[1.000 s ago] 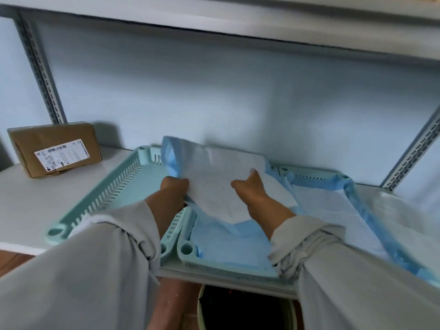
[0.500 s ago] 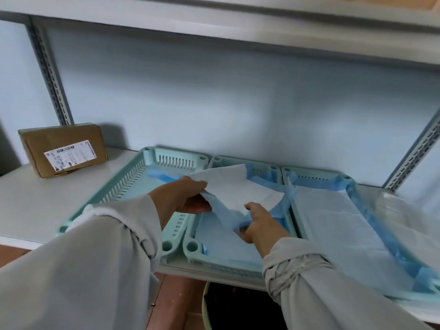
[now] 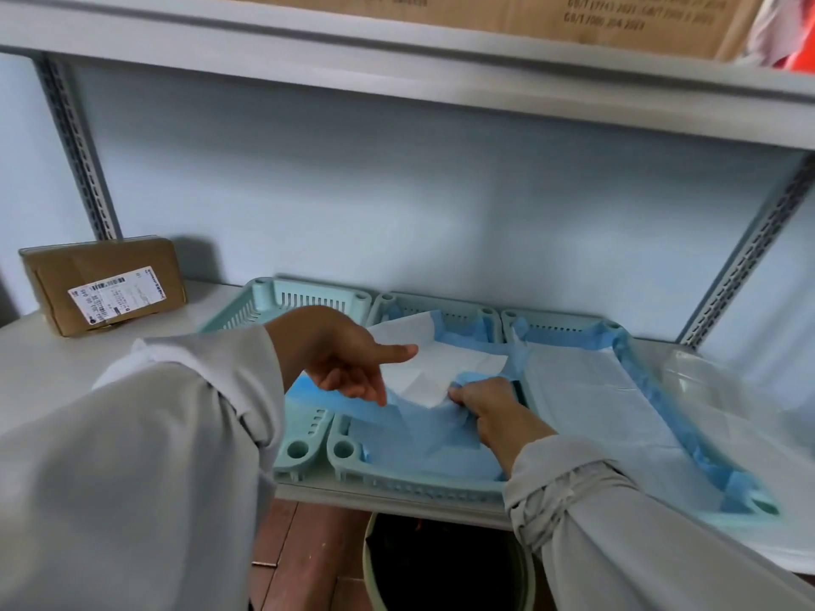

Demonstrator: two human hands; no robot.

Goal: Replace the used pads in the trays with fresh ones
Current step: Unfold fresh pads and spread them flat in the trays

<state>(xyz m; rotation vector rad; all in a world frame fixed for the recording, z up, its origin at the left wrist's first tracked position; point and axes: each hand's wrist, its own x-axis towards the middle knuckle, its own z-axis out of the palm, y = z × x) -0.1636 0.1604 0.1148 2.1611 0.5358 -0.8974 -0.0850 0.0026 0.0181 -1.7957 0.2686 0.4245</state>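
Three mint-green slotted trays sit side by side on a grey shelf (image 3: 39, 381). The left tray (image 3: 308, 297) has a bare far wall showing, with most of it hidden behind the left arm. The middle tray (image 3: 410, 482) holds a blue-backed pad (image 3: 423, 438) that's crumpled and half folded over, white side (image 3: 441, 368) up toward the far end.

The right hand (image 3: 489, 405) is down in the middle tray with its fingers curled into the bunched blue plastic near the pad's centre, pinching it. The left hand (image 3: 344, 359) hovers just left of that, index finger stretched out over the white layer, other fingers loosely bent downward and touching the pad's blue edge; can't tell if it actually has a grip on anything.

The right tray (image 3: 749, 509) has a pad (image 3: 595, 399) laid flat, white side up, blue edges riding up the walls.

A brown cardboard parcel (image 3: 106, 284) with a shipping label sits far left on the shelf. Some clear plastic wrap (image 3: 714, 390) lies to the right of the trays. A green-rimmed bin (image 3: 368, 562) with a dark inside is below the shelf, and a cardboard box (image 3: 529, 11) is on the shelf above.
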